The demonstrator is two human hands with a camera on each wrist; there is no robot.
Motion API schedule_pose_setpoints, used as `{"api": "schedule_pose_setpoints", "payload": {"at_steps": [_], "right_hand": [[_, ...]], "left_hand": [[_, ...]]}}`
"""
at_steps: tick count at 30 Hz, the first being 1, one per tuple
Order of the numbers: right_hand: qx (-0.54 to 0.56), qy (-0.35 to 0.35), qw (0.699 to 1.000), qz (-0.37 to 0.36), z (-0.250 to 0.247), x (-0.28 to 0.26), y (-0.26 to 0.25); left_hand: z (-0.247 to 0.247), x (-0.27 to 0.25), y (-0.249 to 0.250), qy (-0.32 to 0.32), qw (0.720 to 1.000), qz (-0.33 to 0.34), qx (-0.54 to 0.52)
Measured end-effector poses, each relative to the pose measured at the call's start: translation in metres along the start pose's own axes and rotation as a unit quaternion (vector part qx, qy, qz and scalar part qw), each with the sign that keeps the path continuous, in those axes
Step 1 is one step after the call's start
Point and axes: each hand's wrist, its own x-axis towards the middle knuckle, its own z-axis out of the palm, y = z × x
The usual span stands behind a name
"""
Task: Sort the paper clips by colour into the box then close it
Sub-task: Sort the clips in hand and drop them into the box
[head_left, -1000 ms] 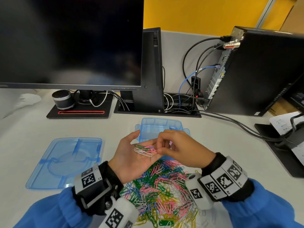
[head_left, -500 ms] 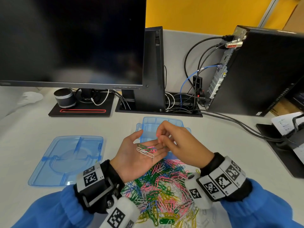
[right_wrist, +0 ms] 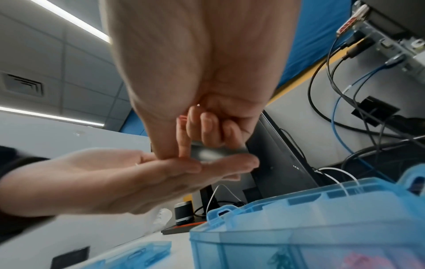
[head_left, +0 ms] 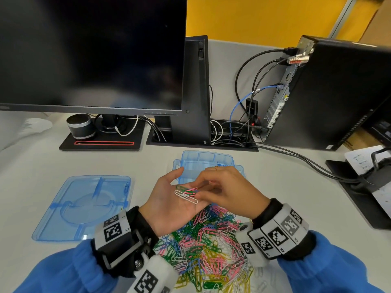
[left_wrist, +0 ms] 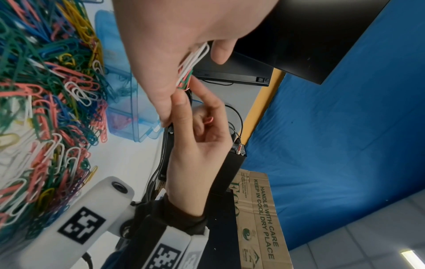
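Observation:
My left hand (head_left: 179, 187) lies palm up over the table, with a few white, pink and green paper clips (head_left: 186, 194) resting on it. My right hand (head_left: 197, 189) reaches over that palm, thumb and forefinger at the clips, and a pink clip (left_wrist: 210, 120) is tucked in its curled fingers. Just behind both hands stands the open blue box (head_left: 203, 159), with some pink clips in one compartment (left_wrist: 122, 122). A big mixed pile of clips (head_left: 207, 246) lies under my wrists. The box's blue lid (head_left: 84, 206) lies flat to the left.
A monitor (head_left: 91, 51) and its stand base (head_left: 101, 142) with a small speaker (head_left: 79, 125) fill the back left. A black computer (head_left: 330, 92) with cables (head_left: 296, 155) stands at the back right. Papers (head_left: 364, 159) lie at the right edge.
My right hand lifted a little off the left palm with a pink clip half a second ago. It has now come back down onto the clips on the palm. The left hand stayed put.

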Motion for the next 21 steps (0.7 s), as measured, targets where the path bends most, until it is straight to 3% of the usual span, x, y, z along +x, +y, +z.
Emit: {"api": "schedule_pose_setpoints", "payload": {"at_steps": [5, 14, 21], "right_hand": [[-0.049, 0.008, 0.999, -0.016, -0.001, 0.002, 0.001], [-0.031, -0.054, 0.998, 0.006, -0.008, 0.002, 0.002], [-0.020, -0.039, 0.999, 0.030, -0.012, 0.002, -0.001]], "left_hand": [[0.000, -0.001, -0.001, 0.009, 1.000, 0.000, 0.000], [0.002, 0.000, -0.003, 0.021, 1.000, 0.006, 0.003], [-0.002, 0.004, -0.003, 0.067, 0.997, 0.016, 0.036]]}}
